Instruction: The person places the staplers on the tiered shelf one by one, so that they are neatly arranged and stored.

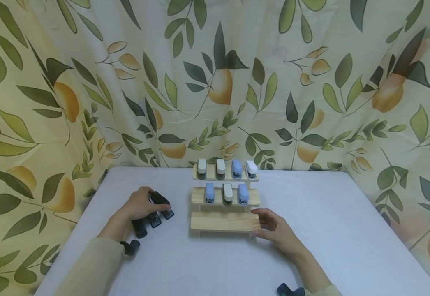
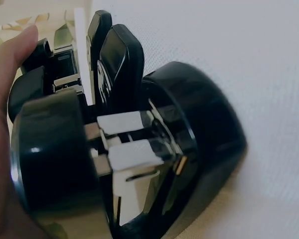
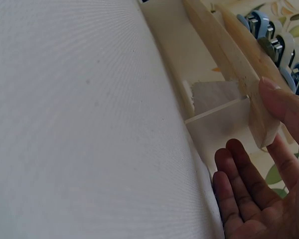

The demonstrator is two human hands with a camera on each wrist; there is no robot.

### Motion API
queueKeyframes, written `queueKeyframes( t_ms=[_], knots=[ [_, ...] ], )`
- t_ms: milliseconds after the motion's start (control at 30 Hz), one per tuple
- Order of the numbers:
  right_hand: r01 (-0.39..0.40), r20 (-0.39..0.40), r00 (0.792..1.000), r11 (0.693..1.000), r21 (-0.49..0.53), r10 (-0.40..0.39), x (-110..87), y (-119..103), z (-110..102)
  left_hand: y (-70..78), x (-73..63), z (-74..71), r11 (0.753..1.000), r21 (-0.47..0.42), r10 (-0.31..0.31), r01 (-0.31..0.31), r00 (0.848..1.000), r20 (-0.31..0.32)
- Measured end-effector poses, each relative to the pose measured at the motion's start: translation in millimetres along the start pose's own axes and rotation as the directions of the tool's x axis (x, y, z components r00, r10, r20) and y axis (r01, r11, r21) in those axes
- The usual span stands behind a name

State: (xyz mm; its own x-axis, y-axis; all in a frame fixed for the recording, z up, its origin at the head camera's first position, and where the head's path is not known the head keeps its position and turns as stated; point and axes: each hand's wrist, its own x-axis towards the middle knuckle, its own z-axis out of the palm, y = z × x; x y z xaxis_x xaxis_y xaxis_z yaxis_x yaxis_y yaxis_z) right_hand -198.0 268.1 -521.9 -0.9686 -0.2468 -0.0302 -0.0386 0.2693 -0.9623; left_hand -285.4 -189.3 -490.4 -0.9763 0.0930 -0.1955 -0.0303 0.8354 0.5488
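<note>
My left hand (image 1: 139,204) grips the farthest of three black staplers (image 1: 158,197) on the left of the table, its thumb lying across it. The middle stapler (image 1: 154,220) and the nearest one (image 1: 139,228) lie beside it, partly under the hand. A large black stapler (image 2: 50,154) fills the left wrist view. At the right end of a three-tier wooden stand, my right hand (image 1: 278,231) pinches the bottom shelf (image 1: 222,223) between thumb and index finger; in the right wrist view the other fingers (image 3: 239,184) hang beside the support.
Blue and pale staplers stand on the middle shelf (image 1: 196,197), and several more, one of them white (image 1: 251,168), on the top shelf (image 1: 211,174). A white cloth covers the table (image 1: 348,230). Behind it hangs a leaf-patterned curtain (image 1: 237,82).
</note>
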Motion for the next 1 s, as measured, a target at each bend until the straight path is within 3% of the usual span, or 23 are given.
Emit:
queueKeyframes(
  t_ms=[633,1000],
  knots=[
    [0.016,0.000,1.000,1.000,0.002,-0.016,0.3,0,0,12.5,-9.1,-9.8,0.995,-0.099,0.006,-0.010,0.999,-0.033],
    [0.034,0.003,0.999,0.999,0.001,-0.034,0.4,2,-1,25.3,-20.1,-14.3,0.990,-0.128,0.060,-0.066,0.997,-0.052]
  ],
)
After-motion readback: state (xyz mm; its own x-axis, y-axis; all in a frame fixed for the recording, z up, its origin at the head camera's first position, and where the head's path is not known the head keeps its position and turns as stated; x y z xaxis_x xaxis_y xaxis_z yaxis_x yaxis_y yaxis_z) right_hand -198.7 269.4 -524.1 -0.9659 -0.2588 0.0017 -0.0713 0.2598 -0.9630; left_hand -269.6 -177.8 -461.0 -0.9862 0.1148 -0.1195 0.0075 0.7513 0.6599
